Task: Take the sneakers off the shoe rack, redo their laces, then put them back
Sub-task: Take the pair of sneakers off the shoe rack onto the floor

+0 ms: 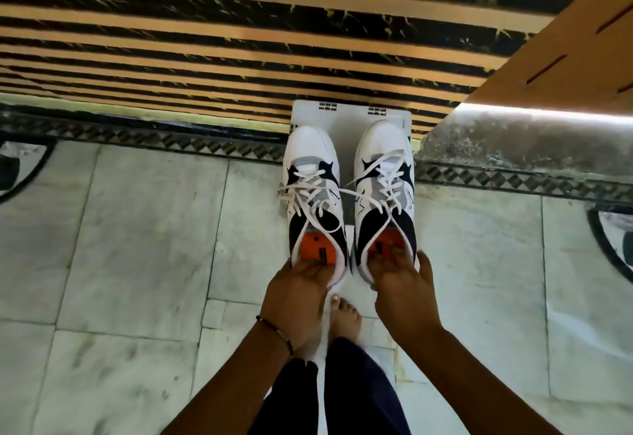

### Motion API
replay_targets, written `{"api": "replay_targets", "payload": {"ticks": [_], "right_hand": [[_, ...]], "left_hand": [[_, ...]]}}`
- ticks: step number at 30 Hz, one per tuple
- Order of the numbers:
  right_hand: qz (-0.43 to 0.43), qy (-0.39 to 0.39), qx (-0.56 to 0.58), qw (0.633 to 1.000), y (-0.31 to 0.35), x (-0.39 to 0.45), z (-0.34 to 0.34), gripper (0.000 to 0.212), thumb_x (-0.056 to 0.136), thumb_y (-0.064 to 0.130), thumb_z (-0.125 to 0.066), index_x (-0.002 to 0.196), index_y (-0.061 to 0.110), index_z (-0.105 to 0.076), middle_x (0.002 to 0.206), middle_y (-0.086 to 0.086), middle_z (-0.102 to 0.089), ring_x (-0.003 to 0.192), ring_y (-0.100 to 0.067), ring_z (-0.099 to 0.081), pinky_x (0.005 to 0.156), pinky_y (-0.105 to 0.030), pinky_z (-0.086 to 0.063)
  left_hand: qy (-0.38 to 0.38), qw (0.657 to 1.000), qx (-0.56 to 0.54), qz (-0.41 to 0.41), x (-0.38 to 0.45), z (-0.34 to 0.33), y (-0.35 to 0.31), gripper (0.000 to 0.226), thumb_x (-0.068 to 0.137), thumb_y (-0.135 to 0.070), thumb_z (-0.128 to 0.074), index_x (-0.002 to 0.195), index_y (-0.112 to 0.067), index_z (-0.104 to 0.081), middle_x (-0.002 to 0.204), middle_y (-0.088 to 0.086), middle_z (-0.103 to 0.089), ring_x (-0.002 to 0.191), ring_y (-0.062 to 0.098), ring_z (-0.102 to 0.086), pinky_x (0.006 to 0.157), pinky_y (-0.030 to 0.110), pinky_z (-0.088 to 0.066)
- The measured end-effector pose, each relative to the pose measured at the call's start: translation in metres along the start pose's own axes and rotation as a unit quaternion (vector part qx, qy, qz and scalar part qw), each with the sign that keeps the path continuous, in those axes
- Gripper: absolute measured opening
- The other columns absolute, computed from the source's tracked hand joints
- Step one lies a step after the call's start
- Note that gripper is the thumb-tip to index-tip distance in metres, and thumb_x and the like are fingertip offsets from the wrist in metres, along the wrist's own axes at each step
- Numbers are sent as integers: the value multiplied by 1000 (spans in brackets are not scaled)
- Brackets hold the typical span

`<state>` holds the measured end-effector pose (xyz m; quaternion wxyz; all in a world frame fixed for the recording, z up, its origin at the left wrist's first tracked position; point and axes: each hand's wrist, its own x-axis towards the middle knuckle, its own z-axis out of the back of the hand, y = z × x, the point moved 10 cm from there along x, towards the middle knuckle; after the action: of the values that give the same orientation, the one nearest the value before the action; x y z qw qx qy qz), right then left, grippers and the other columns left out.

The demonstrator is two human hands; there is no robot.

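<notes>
The left hand (301, 284) grips the heel collar of the left sneaker (313, 201), its fingers curled over the rim into the opening above the orange insole. The right hand (402, 284) holds the heel of the right sneaker (385, 194) likewise: fingers hooked inside the opening, thumb spread outside along the right edge of the collar. Both grips are closed round the heel rims.

The two white sneakers with navy and grey panels sit side by side at the centre of the frame, close together but with a narrow gap between them, over a pale grey plastic shelf of the shoe rack (346, 116) whose slotted far edge shows above the toes. Whether their soles rest on it cannot be told. Their white laces (329, 191) are loose, with ends trailing across the gap between the shoes.

A beaded bracelet (275, 330) circles the left wrist. Below the hands a bare foot (346, 314) and dark trouser legs stand on the marble floor (137, 246). A striped tan-and-black surface (205, 40) fills the upper frame, and a tan panel (565, 47) cuts in at the upper right.

Each sneaker's long axis runs up and down the frame, toes toward the top, heels toward the person.
</notes>
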<state>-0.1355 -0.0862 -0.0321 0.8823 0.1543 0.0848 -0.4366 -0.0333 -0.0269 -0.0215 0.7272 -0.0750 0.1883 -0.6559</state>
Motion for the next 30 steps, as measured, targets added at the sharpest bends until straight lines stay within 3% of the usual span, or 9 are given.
{"api": "replay_targets", "payload": {"ticks": [6,10,14,16,18,21,27,28,30], "right_hand": [[24,-38,-7,999,28,-92,-19,61,28,6,-80,88,17,-74,93,-1,-76,107,-26,-65,90,-61,-43],[8,-42,0,999,52,-154,-45,59,29,2,-78,85,19,-74,90,2,-76,104,-23,-66,90,-61,-42],[-14,-32,10,999,72,-203,-73,60,23,5,-77,81,20,-74,87,6,-76,100,-22,-68,88,-60,-44],[-24,-15,18,999,79,-220,-93,59,23,7,-80,80,21,-73,85,6,-76,98,-21,-69,88,-58,-45],[-25,-3,26,999,82,-229,-111,54,27,12,-85,79,22,-72,84,5,-76,96,-20,-69,89,-56,-46],[-17,-8,35,999,81,-233,-142,47,33,20,-86,78,21,-71,84,4,-76,93,-21,-69,85,-53,-49],[-20,29,50,998,57,-210,-246,55,32,14,-84,85,19,-72,85,2,-76,98,-25,-67,89,-54,-50],[-26,40,51,998,51,-202,-263,56,31,10,-83,85,18,-72,85,0,-75,98,-27,-67,90,-54,-50],[-35,55,68,996,37,-181,-305,51,37,-2,-77,84,15,-71,84,-4,-75,99,-30,-66,92,-56,-47]], "left_hand": [[22,999,-13,-23,-94,-23,-23,49,42,-23,-83,89,-24,-72,75,-9,-74,72,10,-70,63,21,-58],[50,997,-13,-55,-155,-44,-30,29,56,-28,-65,85,-26,-71,71,-12,-73,68,8,-68,61,18,-57],[91,993,-28,-68,-207,-69,-29,31,53,-26,-64,84,-29,-70,66,-13,-71,67,7,-68,60,18,-55],[117,991,-14,-70,-228,-86,-26,46,43,-26,-75,89,-29,-71,63,-14,-70,67,5,-67,62,18,-55],[120,991,-3,-63,-238,-101,-21,57,37,-27,-79,94,-28,-72,61,-13,-70,66,5,-67,64,18,-55],[124,990,8,-59,-245,-136,-12,56,37,-31,-80,92,-27,-71,62,-13,-70,65,5,-67,64,18,-55],[178,981,42,-70,-227,-235,19,56,36,-38,-82,89,-25,-69,65,-11,-71,63,7,-68,60,20,-57],[192,978,45,-64,-222,-250,25,52,40,-36,-82,89,-24,-69,66,-9,-72,64,9,-69,63,23,-58],[208,974,56,-65,-210,-287,37,47,60,-27,-74,105,-20,-65,83,-2,-75,81,18,-71,85,40,-55]]}}
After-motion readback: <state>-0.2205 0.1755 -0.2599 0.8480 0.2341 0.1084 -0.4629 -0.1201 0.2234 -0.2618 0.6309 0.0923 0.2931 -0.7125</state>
